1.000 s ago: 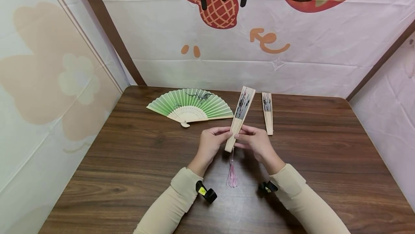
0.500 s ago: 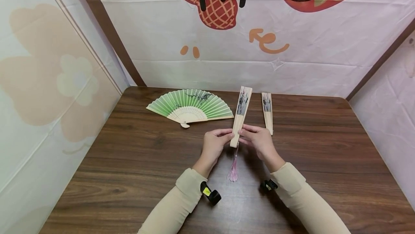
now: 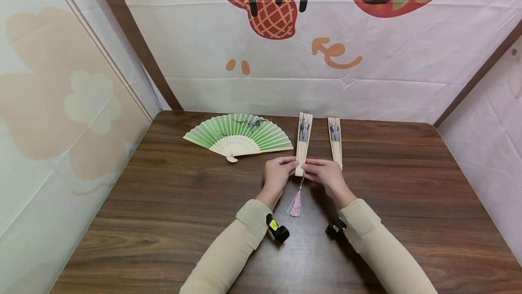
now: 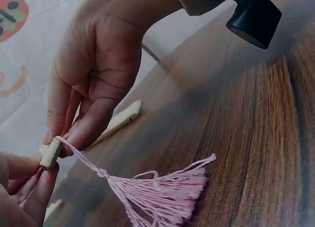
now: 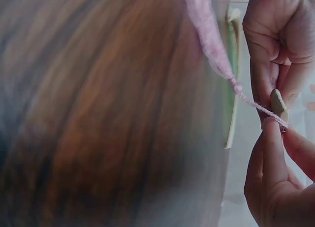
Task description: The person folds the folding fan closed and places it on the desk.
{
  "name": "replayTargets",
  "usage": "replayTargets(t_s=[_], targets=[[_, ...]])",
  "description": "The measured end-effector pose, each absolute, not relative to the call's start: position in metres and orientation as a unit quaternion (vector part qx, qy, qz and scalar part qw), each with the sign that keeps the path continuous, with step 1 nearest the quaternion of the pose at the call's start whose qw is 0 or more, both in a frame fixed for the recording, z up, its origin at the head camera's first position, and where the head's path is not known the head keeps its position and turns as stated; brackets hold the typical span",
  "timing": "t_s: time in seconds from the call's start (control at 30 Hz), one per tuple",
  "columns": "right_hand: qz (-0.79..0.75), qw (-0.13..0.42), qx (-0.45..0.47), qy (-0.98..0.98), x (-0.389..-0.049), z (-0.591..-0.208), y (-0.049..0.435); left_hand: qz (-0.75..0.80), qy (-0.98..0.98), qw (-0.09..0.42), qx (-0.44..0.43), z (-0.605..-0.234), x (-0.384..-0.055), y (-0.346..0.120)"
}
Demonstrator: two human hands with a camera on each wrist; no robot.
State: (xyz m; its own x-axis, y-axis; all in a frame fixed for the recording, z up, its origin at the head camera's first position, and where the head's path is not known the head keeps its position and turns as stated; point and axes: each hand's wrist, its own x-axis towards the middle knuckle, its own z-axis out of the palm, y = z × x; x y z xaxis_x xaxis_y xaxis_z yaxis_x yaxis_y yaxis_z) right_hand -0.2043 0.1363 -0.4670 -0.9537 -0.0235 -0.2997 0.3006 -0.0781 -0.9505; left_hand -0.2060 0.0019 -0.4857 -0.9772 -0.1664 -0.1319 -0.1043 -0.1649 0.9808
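A folded hand fan (image 3: 302,142) with a dark floral print on its cloth stands nearly upright in the head view, held between both hands. My left hand (image 3: 277,177) pinches its pale base from the left, thumb in front. On the other side my right hand (image 3: 328,176) pinches the same base with thumb and fingers. A pink tassel (image 4: 155,195) hangs from the base on a twisted cord, loose of the fingers. In the right wrist view the cord loops at the fan's base end (image 5: 278,103), between the fingertips of both hands.
A green fan (image 3: 244,133) lies spread out at the back left of the brown wooden table (image 3: 163,221). Another folded fan (image 3: 335,140) lies just right of the held one, its lower end behind my right hand. A printed cloth wall (image 3: 261,94) rises behind the table.
The held fan has moved down at its top and away from me at its base, and turned from leaning right to almost straight. My left hand has shifted right and forward; the tassel followed.
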Motion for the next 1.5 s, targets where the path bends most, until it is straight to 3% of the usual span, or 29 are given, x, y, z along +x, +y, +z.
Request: replayTargets(t_s=[0.4,0.77,1.3,1.5], targets=[[-0.697,0.108,0.116,0.699,-0.224,-0.473,0.135,-0.726,-0.675,0.027,0.128,-0.498,-0.223,0.006],[-0.671,0.139,0.135,0.715,-0.236,-0.472,0.137,-0.716,-0.685,0.016,0.133,-0.503,-0.228,0.009],[-0.639,0.149,0.122,0.744,-0.240,-0.470,0.139,-0.483,-0.872,-0.003,0.077,-0.485,-0.236,-0.003],[-0.630,0.158,0.124,0.750,-0.241,-0.469,0.139,-0.482,-0.873,-0.006,0.078,-0.484,-0.237,-0.005]])
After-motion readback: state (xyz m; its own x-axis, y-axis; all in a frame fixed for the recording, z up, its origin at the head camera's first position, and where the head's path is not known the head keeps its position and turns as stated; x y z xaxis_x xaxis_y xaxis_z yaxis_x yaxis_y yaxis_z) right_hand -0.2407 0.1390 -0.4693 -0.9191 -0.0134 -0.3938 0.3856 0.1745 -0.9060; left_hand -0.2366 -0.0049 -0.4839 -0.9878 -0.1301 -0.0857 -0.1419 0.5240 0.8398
